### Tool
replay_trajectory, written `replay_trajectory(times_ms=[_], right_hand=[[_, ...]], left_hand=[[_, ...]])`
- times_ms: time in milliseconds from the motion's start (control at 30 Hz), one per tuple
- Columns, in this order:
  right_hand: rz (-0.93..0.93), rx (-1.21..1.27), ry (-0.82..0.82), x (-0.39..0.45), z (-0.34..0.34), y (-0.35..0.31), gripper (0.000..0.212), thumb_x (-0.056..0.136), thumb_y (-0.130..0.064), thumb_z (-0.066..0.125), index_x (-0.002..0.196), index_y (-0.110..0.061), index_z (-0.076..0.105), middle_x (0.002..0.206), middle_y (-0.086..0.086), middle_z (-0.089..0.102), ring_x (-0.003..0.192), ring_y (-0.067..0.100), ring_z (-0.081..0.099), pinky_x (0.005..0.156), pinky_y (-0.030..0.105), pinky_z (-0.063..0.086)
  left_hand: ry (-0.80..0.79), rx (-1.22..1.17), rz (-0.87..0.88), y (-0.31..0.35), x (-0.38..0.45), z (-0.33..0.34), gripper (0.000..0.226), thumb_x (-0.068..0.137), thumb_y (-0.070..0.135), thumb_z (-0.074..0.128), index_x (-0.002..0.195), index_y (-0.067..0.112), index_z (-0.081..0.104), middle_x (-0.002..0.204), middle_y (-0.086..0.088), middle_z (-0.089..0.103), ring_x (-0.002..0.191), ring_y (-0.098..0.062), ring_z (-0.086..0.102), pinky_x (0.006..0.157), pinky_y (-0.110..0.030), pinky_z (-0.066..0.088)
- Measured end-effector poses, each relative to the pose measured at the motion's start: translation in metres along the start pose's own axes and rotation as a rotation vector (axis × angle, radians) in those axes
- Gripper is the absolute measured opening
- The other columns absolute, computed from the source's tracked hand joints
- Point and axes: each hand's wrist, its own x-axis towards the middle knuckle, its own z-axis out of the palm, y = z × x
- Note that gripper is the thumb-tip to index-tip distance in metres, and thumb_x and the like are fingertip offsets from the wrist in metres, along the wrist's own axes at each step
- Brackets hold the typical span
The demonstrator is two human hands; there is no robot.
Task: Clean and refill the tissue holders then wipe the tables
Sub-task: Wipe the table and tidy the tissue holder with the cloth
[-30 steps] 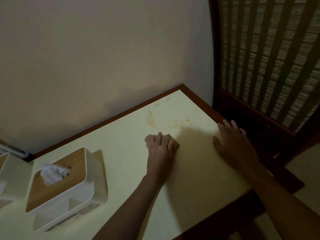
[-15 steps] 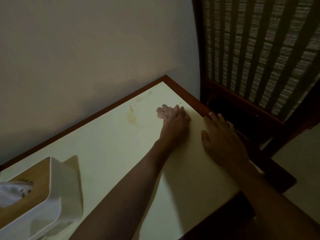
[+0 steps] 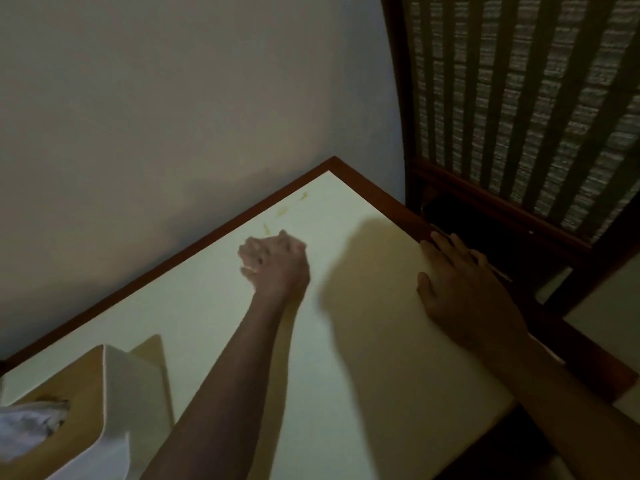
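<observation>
Pressing curled fingers (blurred; contents cannot be told) on the cream worktop (image 3: 221, 327) beside yellow stains (image 3: 284, 211), the left hand (image 3: 275, 263); right hand (image 3: 464, 292) flat, fingers straight, at the edge. White tissue holder (image 3: 114, 393), wooden lid, bottom-left.

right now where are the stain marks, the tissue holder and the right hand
stain marks (image 3: 282, 211): head view, on the yellowish smear near the table's far corner
tissue holder (image 3: 117, 386): head view, on its white side wall
right hand (image 3: 464, 292): head view, on the back of the hand
</observation>
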Motion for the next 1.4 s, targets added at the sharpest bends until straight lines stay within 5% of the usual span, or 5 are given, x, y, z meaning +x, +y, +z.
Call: replay_trajectory(times_ms=[333, 433, 600, 833, 1400], right_hand=[[0.009, -0.015, -0.005, 0.000, -0.001, -0.001, 0.070, 0.087, -0.045, 0.013, 0.152, -0.020, 0.018, 0.160, 0.002, 0.013, 0.148, 0.021, 0.006, 0.118, 0.040, 0.008], [0.009, -0.022, -0.002, 0.000, -0.001, -0.001, 0.070, 0.087, -0.045, 0.013, 0.152, -0.020, 0.017, 0.160, 0.002, 0.012, 0.148, 0.020, 0.005, 0.118, 0.040, 0.009], [0.011, -0.035, -0.002, 0.000, -0.001, -0.002, 0.069, 0.088, -0.047, 0.012, 0.153, -0.022, 0.012, 0.161, 0.001, 0.007, 0.148, 0.018, 0.002, 0.117, 0.038, 0.004], [-0.005, -0.062, 0.008, 0.002, -0.001, 0.001, 0.063, 0.095, -0.047, 0.016, 0.153, -0.024, 0.005, 0.161, -0.002, 0.000, 0.147, 0.014, -0.003, 0.108, 0.028, -0.009], [-0.019, -0.033, -0.010, -0.001, -0.002, -0.002, 0.071, 0.087, -0.046, 0.010, 0.152, -0.019, 0.016, 0.161, 0.002, 0.010, 0.148, 0.021, 0.002, 0.118, 0.039, 0.006]], left_hand=[[0.044, -0.132, 0.021, -0.027, 0.029, -0.005, 0.061, 0.100, 0.020, 0.034, 0.149, -0.003, 0.006, 0.157, -0.024, 0.004, 0.145, -0.040, -0.002, 0.118, -0.049, 0.003], [0.031, -0.138, 0.202, 0.012, 0.040, -0.008, 0.036, 0.096, 0.013, 0.038, 0.123, -0.010, 0.045, 0.138, -0.035, 0.034, 0.131, -0.045, 0.026, 0.113, -0.055, 0.018], [-0.035, -0.144, 0.477, 0.096, 0.059, 0.010, 0.036, 0.099, 0.028, 0.026, 0.114, 0.002, 0.047, 0.130, -0.022, 0.042, 0.126, -0.038, 0.033, 0.108, -0.054, 0.030], [0.012, -0.104, 0.388, 0.111, 0.107, 0.026, 0.072, 0.089, 0.059, 0.024, 0.138, 0.008, 0.036, 0.146, -0.017, 0.030, 0.137, -0.034, 0.026, 0.110, -0.051, 0.029], [0.075, 0.527, 0.026, -0.042, 0.036, -0.009, 0.051, 0.099, 0.023, 0.019, 0.135, -0.010, 0.036, 0.137, -0.039, 0.039, 0.126, -0.051, 0.040, 0.107, -0.056, 0.031]])
